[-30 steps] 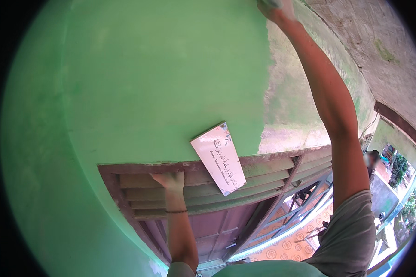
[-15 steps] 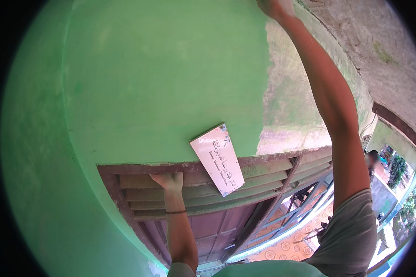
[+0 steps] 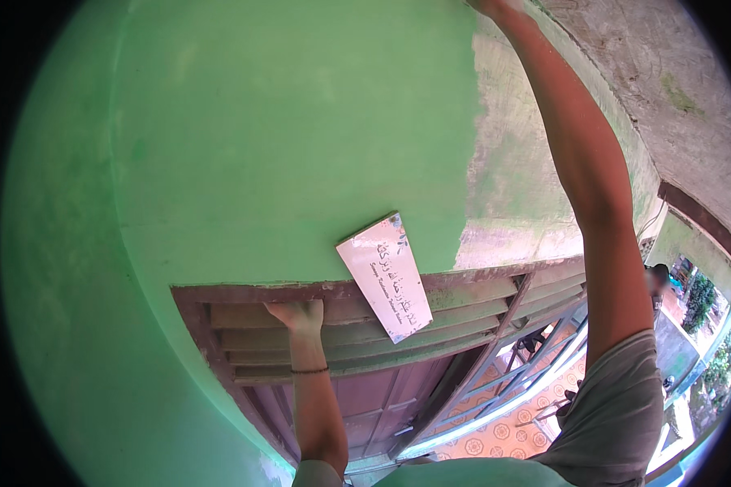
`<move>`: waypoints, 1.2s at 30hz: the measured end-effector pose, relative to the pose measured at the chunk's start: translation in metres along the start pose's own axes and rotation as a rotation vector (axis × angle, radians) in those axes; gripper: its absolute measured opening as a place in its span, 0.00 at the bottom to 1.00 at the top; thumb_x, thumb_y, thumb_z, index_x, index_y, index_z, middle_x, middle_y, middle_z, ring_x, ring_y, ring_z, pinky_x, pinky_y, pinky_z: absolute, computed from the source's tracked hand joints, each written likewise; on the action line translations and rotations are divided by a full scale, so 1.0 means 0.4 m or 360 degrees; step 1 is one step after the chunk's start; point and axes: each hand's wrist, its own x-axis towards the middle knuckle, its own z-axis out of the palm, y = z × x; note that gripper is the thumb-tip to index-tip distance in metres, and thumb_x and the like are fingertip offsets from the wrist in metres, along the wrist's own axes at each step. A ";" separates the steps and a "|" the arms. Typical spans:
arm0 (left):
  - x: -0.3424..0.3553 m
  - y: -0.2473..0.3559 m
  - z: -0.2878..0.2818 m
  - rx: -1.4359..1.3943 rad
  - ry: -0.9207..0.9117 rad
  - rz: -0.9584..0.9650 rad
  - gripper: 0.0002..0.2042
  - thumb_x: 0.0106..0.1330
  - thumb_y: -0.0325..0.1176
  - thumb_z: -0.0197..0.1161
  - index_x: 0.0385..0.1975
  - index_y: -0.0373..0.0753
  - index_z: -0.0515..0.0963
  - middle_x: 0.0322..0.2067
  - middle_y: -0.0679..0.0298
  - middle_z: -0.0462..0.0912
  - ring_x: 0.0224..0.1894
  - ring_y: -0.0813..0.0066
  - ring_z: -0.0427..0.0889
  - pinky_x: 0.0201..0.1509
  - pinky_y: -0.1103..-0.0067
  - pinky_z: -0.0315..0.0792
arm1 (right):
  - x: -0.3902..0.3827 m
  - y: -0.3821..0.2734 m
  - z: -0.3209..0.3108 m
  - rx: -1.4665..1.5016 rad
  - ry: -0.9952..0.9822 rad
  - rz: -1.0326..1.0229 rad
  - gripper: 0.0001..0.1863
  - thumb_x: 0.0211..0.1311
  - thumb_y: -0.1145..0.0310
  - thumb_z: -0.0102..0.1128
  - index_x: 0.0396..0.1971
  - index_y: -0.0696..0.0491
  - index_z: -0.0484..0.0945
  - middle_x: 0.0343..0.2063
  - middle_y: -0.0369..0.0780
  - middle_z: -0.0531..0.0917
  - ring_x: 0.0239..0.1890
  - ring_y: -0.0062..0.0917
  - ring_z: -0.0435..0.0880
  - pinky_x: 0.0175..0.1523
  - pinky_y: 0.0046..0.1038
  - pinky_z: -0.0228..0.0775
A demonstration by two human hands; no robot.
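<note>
My left hand (image 3: 303,316) is hooked on the brown wooden frame (image 3: 244,295) above a slatted vent. Its thumb points left, while its fingertips are hidden at the frame's edge. Stretched high, my right hand (image 3: 498,6) is cut off by the top of the picture, near the border between fresh green paint (image 3: 300,122) and a patchy, pale wall strip (image 3: 512,154). Its fingers and anything in them are out of sight. Between my arms, a white rectangular sign (image 3: 387,276) with lettering and floral corners hangs tilted over the frame and slats.
Wooden slats (image 3: 365,331) run below the frame, above a brown panelled door (image 3: 374,406). A rough grey ceiling (image 3: 642,65) slopes at the upper right. Far below lies an orange patterned tile floor (image 3: 495,434). Another person (image 3: 656,280) is at the far right.
My right hand has shifted slightly up and right, so less of it shows. My left hand keeps its place on the frame. The whole view has moved a little.
</note>
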 end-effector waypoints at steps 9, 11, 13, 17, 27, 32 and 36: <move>0.014 -0.023 0.002 -0.0089 -0.0106 -0.0008 0.32 0.73 0.63 0.47 0.67 0.47 0.69 0.64 0.66 0.70 0.67 0.63 0.68 0.70 0.61 0.62 | -0.004 0.074 -0.015 -0.0361 -0.0172 -0.0299 0.07 0.59 0.68 0.63 0.30 0.55 0.86 0.32 0.46 0.87 0.34 0.40 0.84 0.41 0.37 0.74; 0.011 -0.011 0.004 -0.0075 -0.0061 0.0036 0.32 0.73 0.63 0.47 0.67 0.47 0.70 0.64 0.66 0.71 0.67 0.63 0.68 0.70 0.61 0.63 | -0.032 0.075 0.018 -0.0073 -0.0138 0.0073 0.08 0.60 0.66 0.64 0.31 0.55 0.87 0.32 0.45 0.88 0.34 0.38 0.84 0.42 0.36 0.74; 0.014 -0.006 0.003 -0.0085 -0.0037 0.0046 0.32 0.73 0.64 0.47 0.67 0.47 0.69 0.64 0.67 0.71 0.68 0.64 0.69 0.70 0.61 0.64 | -0.023 0.061 0.029 0.0139 -0.0061 0.0217 0.10 0.61 0.64 0.65 0.32 0.54 0.87 0.32 0.43 0.88 0.34 0.35 0.84 0.42 0.35 0.74; 0.006 0.019 -0.021 -0.0074 -0.0014 0.0030 0.33 0.73 0.65 0.47 0.68 0.47 0.69 0.66 0.69 0.71 0.68 0.65 0.69 0.72 0.63 0.63 | -0.009 -0.014 0.015 0.0323 -0.0132 0.0215 0.12 0.63 0.60 0.66 0.32 0.54 0.88 0.32 0.41 0.89 0.35 0.32 0.85 0.43 0.33 0.74; 0.011 -0.019 0.007 -0.0020 -0.0097 0.0001 0.32 0.74 0.64 0.46 0.68 0.48 0.69 0.65 0.69 0.72 0.68 0.65 0.70 0.71 0.63 0.65 | -0.040 0.072 0.025 0.0244 0.0263 -0.0135 0.14 0.65 0.54 0.67 0.33 0.49 0.90 0.28 0.41 0.89 0.33 0.30 0.86 0.41 0.33 0.74; 0.009 0.022 -0.035 -0.0044 -0.0098 0.0065 0.33 0.73 0.65 0.46 0.69 0.48 0.68 0.65 0.69 0.71 0.68 0.66 0.69 0.72 0.63 0.64 | 0.000 -0.035 0.002 0.0079 -0.0255 0.0159 0.10 0.67 0.62 0.66 0.41 0.51 0.88 0.36 0.41 0.89 0.36 0.30 0.86 0.43 0.33 0.75; 0.012 -0.006 -0.016 -0.0012 -0.0081 0.0000 0.33 0.73 0.65 0.47 0.69 0.48 0.68 0.66 0.69 0.71 0.68 0.66 0.69 0.73 0.63 0.63 | -0.051 0.064 0.011 0.0451 -0.0069 -0.0008 0.12 0.66 0.65 0.66 0.46 0.50 0.87 0.42 0.39 0.88 0.38 0.28 0.85 0.43 0.33 0.76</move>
